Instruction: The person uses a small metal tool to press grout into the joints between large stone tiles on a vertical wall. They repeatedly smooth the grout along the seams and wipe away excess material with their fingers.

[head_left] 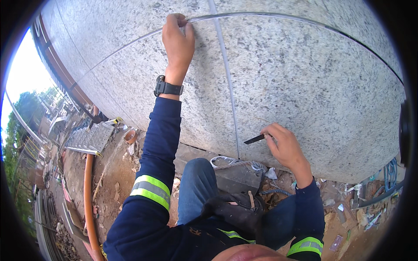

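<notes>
A speckled grey stone wall (pixel 283 78) fills the upper view, crossed by a long horizontal joint (pixel 261 15) and a grey vertical joint (pixel 226 69). At the horizontal joint, left of where the two meet, my left hand (pixel 178 43) is raised with thumb and fingers pinched together against the wall. Whatever lies in that pinch is too small to make out. Lower down, my right hand (pixel 285 145) grips a thin, flat dark blade (pixel 254 139) between thumb and fingers. The blade points left toward the vertical joint, near its lower end.
A coil of pale rope (pixel 244 164) lies at the wall's foot by a grey block (pixel 239 180). An orange pipe (pixel 89 195) runs along the ground at left, near a metal platform (pixel 89 137). Rubble and a blue rope (pixel 390 174) lie at right. A black bag (pixel 230 209) hangs at my waist.
</notes>
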{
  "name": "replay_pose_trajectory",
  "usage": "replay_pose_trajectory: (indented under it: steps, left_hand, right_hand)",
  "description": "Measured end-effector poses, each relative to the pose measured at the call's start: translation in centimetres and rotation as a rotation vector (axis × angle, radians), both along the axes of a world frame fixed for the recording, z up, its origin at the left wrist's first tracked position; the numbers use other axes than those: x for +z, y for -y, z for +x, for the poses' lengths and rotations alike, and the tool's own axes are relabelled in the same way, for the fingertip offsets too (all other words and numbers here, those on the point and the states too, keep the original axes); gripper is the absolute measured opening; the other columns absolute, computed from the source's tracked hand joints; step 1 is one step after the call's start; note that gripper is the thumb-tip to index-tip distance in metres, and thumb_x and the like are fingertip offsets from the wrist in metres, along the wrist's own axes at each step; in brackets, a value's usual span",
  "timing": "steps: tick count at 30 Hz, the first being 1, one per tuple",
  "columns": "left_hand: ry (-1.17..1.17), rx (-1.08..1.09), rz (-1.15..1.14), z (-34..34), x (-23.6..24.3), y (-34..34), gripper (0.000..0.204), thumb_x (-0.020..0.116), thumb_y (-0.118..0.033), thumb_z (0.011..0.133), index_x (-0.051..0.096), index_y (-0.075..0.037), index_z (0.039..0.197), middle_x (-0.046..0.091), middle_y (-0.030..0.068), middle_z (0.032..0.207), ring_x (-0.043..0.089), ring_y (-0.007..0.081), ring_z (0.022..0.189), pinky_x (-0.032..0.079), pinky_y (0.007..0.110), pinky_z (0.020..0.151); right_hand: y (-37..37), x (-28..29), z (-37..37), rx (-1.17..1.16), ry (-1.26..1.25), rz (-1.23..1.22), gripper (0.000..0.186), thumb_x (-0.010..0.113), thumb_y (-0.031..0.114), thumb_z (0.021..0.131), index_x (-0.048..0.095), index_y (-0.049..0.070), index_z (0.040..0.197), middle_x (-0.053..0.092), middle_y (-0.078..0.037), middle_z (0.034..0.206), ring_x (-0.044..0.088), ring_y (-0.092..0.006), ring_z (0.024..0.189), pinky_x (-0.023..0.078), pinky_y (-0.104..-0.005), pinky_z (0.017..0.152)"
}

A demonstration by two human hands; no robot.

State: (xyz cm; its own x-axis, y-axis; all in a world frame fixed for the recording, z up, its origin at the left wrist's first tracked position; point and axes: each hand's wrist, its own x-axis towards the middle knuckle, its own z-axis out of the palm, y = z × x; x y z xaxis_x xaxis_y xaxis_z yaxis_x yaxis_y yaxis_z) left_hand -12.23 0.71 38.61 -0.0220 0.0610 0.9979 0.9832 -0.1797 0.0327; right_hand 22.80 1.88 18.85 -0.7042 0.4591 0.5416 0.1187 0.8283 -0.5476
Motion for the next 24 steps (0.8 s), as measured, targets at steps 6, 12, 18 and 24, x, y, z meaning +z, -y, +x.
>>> replay_pose_trajectory:
  steps: [6, 12, 18, 24]
  left_hand:
    - [-0.093, 0.115, 0.029, -0.1, 0.0, -0.9, 0.014, 0.058, 0.001, 0.094, 0.059, 0.002, 0.108, 0.066, 0.0196, 0.096, 0.063, 0.0383, 0.097, 0.05, 0.048, 0.085]
    - [0.169, -0.078, 0.007, 0.6, -0.8, -1.5, 0.01, 0.052, 0.001, 0.097, 0.054, 0.002, 0.107, 0.063, 0.0202, 0.092, 0.062, 0.0393, 0.081, 0.051, 0.045, 0.077]
    - [0.369, -0.256, -0.03, 1.0, -1.1, -1.5, 0.013, 0.054, -0.001, 0.098, 0.053, 0.002, 0.11, 0.065, 0.0165, 0.09, 0.064, 0.0293, 0.08, 0.051, 0.042, 0.075]
    - [0.27, -0.111, -0.037, 0.8, -0.6, -0.7, 0.018, 0.058, -0.002, 0.096, 0.061, 0.004, 0.112, 0.071, 0.0181, 0.093, 0.07, 0.03, 0.085, 0.055, 0.041, 0.078]
  right_hand:
    - [0.2, -0.2, -0.1, 0.013, -0.01, 0.023, 0.017, 0.06, 0.005, 0.095, 0.067, 0.004, 0.109, 0.066, -0.016, 0.099, 0.066, -0.0392, 0.09, 0.052, -0.0467, 0.079]
    - [0.2, 0.3, 0.5, 0.003, 0.004, 0.009, 0.016, 0.059, 0.006, 0.095, 0.067, 0.004, 0.109, 0.065, -0.017, 0.097, 0.065, -0.04, 0.09, 0.052, -0.0473, 0.078]
    - [0.1, 0.4, 0.5, 0.018, -0.03, 0.018, 0.016, 0.058, 0.008, 0.095, 0.067, 0.004, 0.109, 0.065, -0.018, 0.097, 0.065, -0.0401, 0.089, 0.051, -0.0477, 0.078]
    - [0.1, 0.6, 0.4, 0.02, -0.009, 0.006, 0.016, 0.059, 0.007, 0.095, 0.067, 0.003, 0.109, 0.065, -0.017, 0.098, 0.066, -0.0402, 0.089, 0.052, -0.0471, 0.078]
